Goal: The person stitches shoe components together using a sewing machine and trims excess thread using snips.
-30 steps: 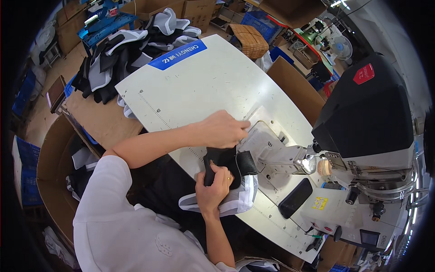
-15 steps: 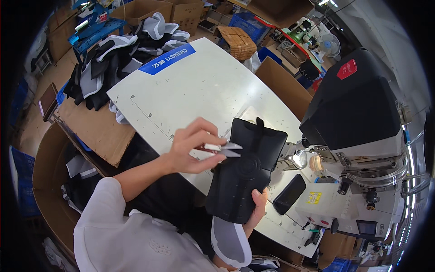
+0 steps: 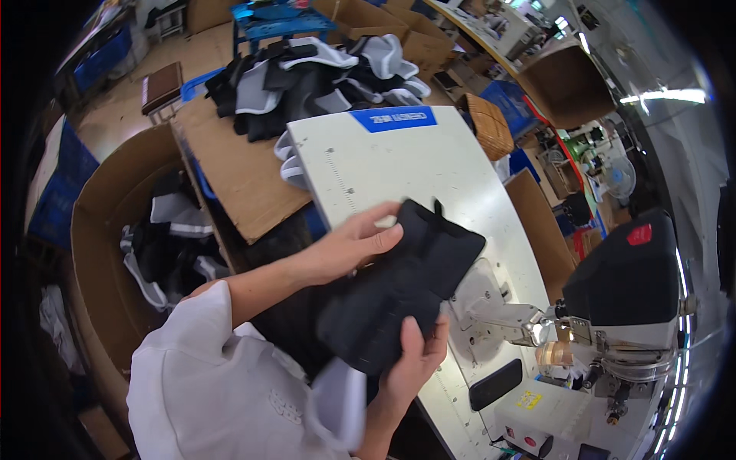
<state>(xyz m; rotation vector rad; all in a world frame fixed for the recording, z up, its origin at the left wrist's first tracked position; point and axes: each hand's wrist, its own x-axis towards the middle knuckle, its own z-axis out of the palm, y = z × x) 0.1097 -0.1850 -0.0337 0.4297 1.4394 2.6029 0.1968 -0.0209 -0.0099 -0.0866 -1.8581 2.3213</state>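
Observation:
A black fabric piece (image 3: 399, 295) with a grey padded end (image 3: 337, 399) is held above the front edge of the white sewing table (image 3: 383, 165). My left hand (image 3: 345, 245) grips its upper left side, fingers spread over the cloth. My right hand (image 3: 414, 360) holds its lower end from beneath, thumb on top. The piece is tilted, its top corner pointing toward the sewing machine (image 3: 613, 307).
A heap of black and grey fabric pieces (image 3: 307, 73) lies on cardboard (image 3: 230, 169) behind the table. A round cardboard bin (image 3: 100, 253) at my left holds more pieces (image 3: 165, 245). Boxes and a woven basket (image 3: 491, 123) stand beyond the table.
The piece has come away from the machine's needle area and moved left, toward me. My left hand shifted from pinching its edge to lying over its upper side.

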